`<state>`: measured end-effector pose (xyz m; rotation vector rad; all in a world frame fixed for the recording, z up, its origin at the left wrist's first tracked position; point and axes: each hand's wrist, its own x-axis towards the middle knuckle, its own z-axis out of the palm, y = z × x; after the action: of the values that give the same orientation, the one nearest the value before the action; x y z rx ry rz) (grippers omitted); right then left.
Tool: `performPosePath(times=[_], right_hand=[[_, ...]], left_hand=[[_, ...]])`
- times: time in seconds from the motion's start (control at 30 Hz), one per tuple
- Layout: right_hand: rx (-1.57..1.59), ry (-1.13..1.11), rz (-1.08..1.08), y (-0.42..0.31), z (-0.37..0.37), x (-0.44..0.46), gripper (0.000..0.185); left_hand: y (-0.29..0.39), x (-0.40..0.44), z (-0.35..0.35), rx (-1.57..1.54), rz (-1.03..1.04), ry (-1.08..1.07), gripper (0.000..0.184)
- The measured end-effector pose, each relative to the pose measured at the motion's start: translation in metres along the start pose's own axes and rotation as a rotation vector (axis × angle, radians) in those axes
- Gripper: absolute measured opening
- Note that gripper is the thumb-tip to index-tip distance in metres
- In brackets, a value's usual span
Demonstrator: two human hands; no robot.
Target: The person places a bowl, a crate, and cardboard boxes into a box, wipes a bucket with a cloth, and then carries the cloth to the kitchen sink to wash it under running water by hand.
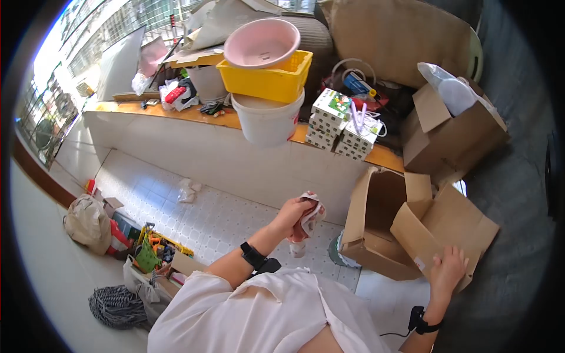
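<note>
In the head view, my left hand is closed around a crumpled white and reddish cloth, held above the tiled floor. Part of the cloth hangs below the fingers. On the right, my right hand grips the lower edge of a tilted cardboard box, its fingers over the board; the thumb is hard to make out. That box leans against a second, open cardboard box, whose dark inside is partly visible.
A ledge carries a white bucket, a yellow basket, a pink basin and stacked patterned boxes. Another cardboard box stands at right. Tools and bags crowd the left wall.
</note>
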<state>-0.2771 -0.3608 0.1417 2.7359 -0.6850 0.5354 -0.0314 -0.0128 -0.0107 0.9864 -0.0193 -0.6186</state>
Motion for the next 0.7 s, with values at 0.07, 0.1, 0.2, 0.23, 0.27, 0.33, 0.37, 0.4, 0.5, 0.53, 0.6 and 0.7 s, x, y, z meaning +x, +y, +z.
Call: performPosePath(times=[0.07, 0.1, 0.2, 0.23, 0.27, 0.33, 0.37, 0.4, 0.5, 0.53, 0.6, 0.7], right_hand=[[-0.011, 0.048, -0.074, 0.002, 0.008, 0.006, 0.033], [-0.005, -0.009, -0.081, 0.002, 0.009, 0.006, 0.032], [0.03, -0.104, -0.113, -0.003, 0.007, 0.012, 0.031], [0.055, -0.141, -0.136, -0.006, 0.007, 0.013, 0.031], [0.06, -0.142, -0.141, -0.009, 0.01, 0.014, 0.031], [0.062, -0.199, -0.201, -0.012, 0.015, 0.022, 0.029], [0.051, -0.204, -0.208, -0.011, 0.018, 0.028, 0.029], [0.067, -0.246, -0.256, -0.01, 0.024, 0.035, 0.029], [0.047, -0.298, -0.337, -0.026, 0.029, 0.052, 0.029], [0.017, -0.297, -0.384, -0.034, 0.032, 0.057, 0.029], [0.024, -0.297, -0.434, -0.031, 0.056, 0.065, 0.027], [-0.072, -0.365, -0.485, -0.033, 0.093, 0.077, 0.02]], left_hand=[[-0.007, -0.002, 0.007, 0.034, -0.079, 0.005, 0.018], [-0.012, 0.0, 0.01, 0.0, -0.059, 0.012, 0.019], [-0.017, 0.005, 0.012, 0.023, -0.064, -0.071, 0.02], [-0.016, 0.005, 0.014, 0.031, -0.062, -0.075, 0.02], [-0.016, 0.006, 0.016, 0.031, -0.06, -0.068, 0.02], [-0.011, 0.008, 0.02, 0.09, -0.071, 0.02, 0.018], [-0.016, 0.012, 0.016, 0.036, -0.062, 0.009, 0.019], [-0.016, 0.012, 0.016, 0.024, -0.07, 0.006, 0.019], [-0.014, 0.015, 0.001, 0.0, -0.033, -0.069, 0.022], [-0.012, 0.014, -0.002, -0.002, -0.046, -0.071, 0.022], [-0.008, 0.011, -0.009, -0.032, -0.043, -0.001, 0.021], [0.013, 0.001, -0.026, 0.127, -0.102, 0.053, 0.023]])
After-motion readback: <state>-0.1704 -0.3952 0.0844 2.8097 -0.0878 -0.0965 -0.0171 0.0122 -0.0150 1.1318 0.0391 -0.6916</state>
